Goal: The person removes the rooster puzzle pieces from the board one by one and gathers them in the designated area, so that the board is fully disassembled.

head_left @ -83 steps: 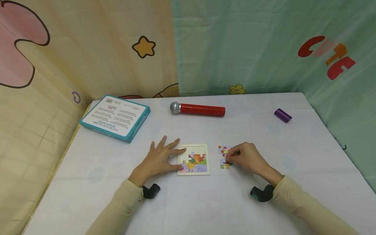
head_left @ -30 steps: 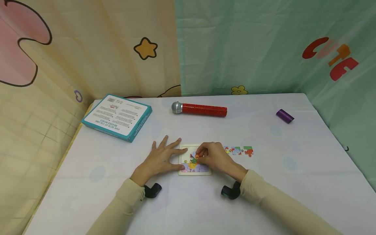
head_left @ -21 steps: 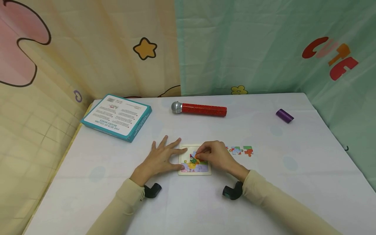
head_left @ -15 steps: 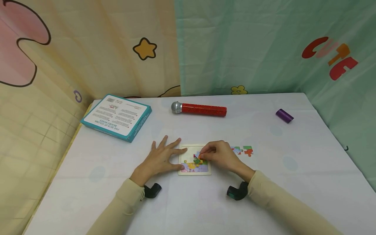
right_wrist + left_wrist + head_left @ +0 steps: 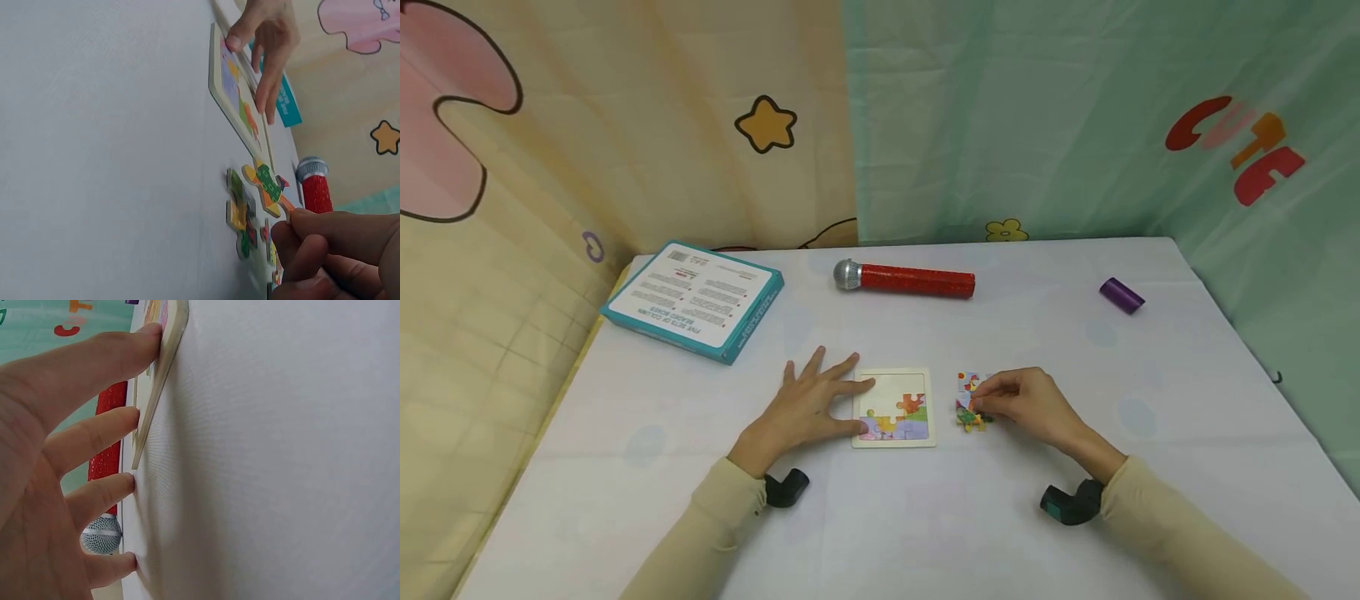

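At the middle of the white table, a person's left hand lies with its fingers spread wide, gripping nothing; its thumb and forefinger touch the left side of a small square puzzle tray, the other fingers fanned out beyond it; inside the tray, joined pieces fill the near row and part of the right side, with pale base showing past them; just right of the tray, the right hand has its thumb and forefinger pinched together on a green-and-yellow puzzle piece, held tilted over some loose pieces, apart from the tray; farther back lies a red microphone with a silver head; a teal box sits off to the left, a purple cylinder well off to the right; behind it all hangs a cream and green curtain.
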`<state>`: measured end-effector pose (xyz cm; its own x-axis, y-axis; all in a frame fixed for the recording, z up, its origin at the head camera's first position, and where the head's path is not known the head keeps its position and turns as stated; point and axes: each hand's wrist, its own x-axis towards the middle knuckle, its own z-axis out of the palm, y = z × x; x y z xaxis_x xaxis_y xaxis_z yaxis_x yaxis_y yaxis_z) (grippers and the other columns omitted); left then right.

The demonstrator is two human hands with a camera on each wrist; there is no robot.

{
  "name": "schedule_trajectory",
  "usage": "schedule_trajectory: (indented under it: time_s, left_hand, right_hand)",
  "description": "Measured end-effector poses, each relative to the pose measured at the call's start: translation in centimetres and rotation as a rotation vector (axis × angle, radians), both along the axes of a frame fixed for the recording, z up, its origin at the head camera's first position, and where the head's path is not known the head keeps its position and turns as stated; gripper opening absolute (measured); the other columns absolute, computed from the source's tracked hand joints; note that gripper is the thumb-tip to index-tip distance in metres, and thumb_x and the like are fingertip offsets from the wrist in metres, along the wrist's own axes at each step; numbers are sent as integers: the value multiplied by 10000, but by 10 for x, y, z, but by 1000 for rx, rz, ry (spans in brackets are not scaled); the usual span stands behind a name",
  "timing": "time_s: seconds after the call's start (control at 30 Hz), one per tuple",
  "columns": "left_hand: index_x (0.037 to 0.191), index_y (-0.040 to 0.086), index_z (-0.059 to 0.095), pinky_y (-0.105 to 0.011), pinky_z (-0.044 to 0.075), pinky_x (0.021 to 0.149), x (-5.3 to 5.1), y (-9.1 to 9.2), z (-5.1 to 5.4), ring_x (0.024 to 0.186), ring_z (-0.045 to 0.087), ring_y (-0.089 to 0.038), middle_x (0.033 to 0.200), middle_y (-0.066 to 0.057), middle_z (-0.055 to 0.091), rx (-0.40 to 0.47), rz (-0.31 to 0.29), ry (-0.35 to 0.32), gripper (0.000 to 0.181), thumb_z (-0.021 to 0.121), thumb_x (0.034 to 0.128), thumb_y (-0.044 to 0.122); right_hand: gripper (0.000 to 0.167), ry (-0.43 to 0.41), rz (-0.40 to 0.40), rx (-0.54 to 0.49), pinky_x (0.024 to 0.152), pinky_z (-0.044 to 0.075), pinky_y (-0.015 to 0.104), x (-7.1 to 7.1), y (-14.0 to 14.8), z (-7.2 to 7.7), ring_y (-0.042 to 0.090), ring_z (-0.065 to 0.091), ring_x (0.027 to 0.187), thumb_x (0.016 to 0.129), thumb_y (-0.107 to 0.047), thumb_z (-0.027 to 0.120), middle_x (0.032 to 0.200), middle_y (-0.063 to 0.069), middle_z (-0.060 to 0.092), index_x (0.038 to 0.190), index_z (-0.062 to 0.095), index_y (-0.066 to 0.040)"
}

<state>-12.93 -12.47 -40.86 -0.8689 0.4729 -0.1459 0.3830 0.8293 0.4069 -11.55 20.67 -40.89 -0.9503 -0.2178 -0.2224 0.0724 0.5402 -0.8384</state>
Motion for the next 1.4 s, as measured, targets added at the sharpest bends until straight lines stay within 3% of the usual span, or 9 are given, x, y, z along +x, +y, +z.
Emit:
schedule_trajectory:
  time_s: [0.2,0.4,0.53,0.8,1.4]
  left_hand:
    - [1371,299,598,-766,40,1058,0,-1,0,1471,83,-456,1585,-21,318,6,-3,6,653,796,779,490]
    - [1366,292,603,-770,49,1054,0,-2,-1,1468,91,-462,1583,-25,322,11,-7,13,654,799,775,491]
    - [1365,290,605,-774,52,1050,0,-2,0,1466,92,-466,1582,-29,325,10,-6,15,650,798,777,488]
    - [1368,297,601,-772,51,1051,1,-2,-1,1467,92,-463,1581,-25,327,13,-7,17,648,792,781,495]
    - [1368,302,599,-772,52,1051,0,-1,-1,1468,91,-462,1582,-21,324,6,-7,14,654,794,777,502]
  right_hand:
    - [251,-8,-37,42,603,478,241,8,29,1,143,582,748,841,-316,782,898,17,738,982,765,-109]
    - [235,-13,-59,49,607,481,240,12,45,0,122,574,762,878,-260,746,948,33,738,1016,749,-69]
    - [204,3,-59,71,576,459,237,12,46,-2,123,537,709,867,-249,756,921,34,729,982,754,-81]
    - [111,89,-31,187,642,485,222,10,39,-1,137,630,815,854,-210,760,852,-15,728,909,763,-113]
    - [75,109,-3,220,629,464,223,9,38,0,146,596,784,853,-170,760,807,-29,706,895,763,-108]
